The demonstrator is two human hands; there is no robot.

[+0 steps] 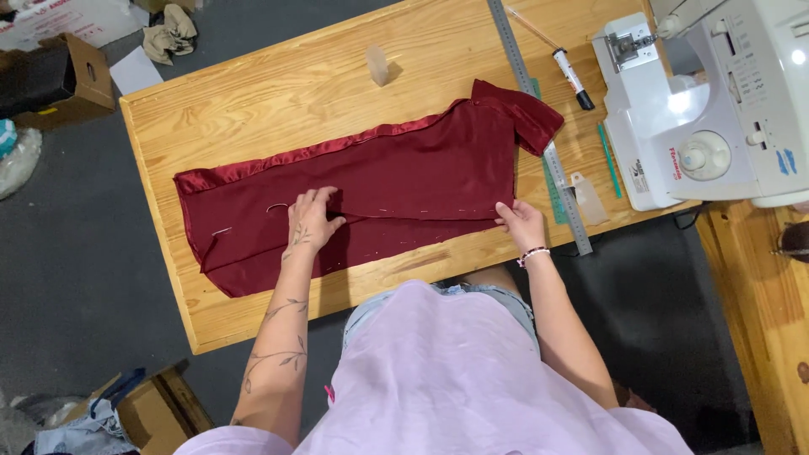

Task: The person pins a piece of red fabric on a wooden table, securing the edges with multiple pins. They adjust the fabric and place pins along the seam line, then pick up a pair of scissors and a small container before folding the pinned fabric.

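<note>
A length of dark red satin fabric [404, 181] is seen spread flat along a wooden table [278, 84], viewed from above, its long side running close to the table's near edge. The left hand [310, 217] is laid palm down on the cloth near the middle of its length, fingers [324, 195] spread and released, nothing gripped. The right hand [521, 221] is pressed on the fabric's corner towards the right end of the table, its fingertips flat on the cloth and not clenched; a beaded bracelet [533, 254] is worn at the wrist. A row of pins [396, 212] can be made out along a fold between the two hands. A long metal ruler [539, 126] is laid across the table just beside the right hand, partly covered by a turned-up flap of the cloth. A marker pen [573, 78] is placed beyond it, and a white sewing machine [716, 101] is stood at the table's right end. Cardboard boxes [59, 72] are left on the grey floor.
</note>
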